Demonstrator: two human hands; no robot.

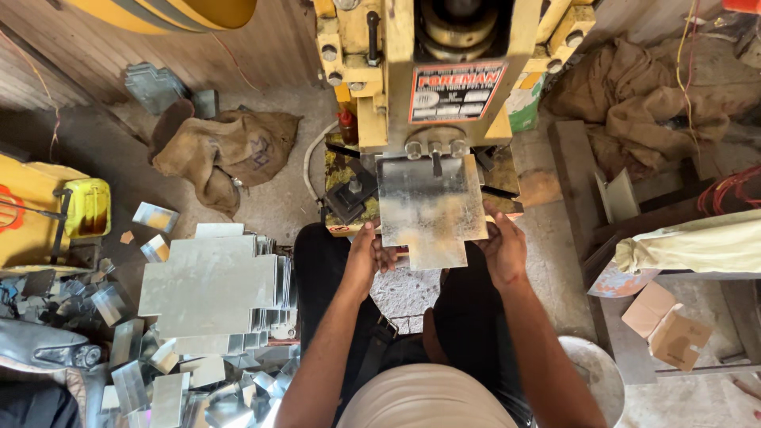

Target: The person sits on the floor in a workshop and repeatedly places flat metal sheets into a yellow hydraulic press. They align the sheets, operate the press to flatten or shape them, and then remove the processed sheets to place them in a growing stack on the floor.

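Both hands on the notched metal sheet (430, 208), lying flat on the bed of the yellow press (440, 79), far edge up under the ram. Left hand (371, 255) curled around the near-left notch, right hand (502, 247) closed on the right edge. Best kept square against the stops, flat on the die, fingers well back from the punch. Stack of cut sheets (210, 289) waiting just beside, on the left.

- Soft daylight, brightest on the concrete floor at centre
- Hazy glare on the metal sheet (430, 208)
- Left corner dim
- Wide-angle bending at edges
- Sharp focus throughout
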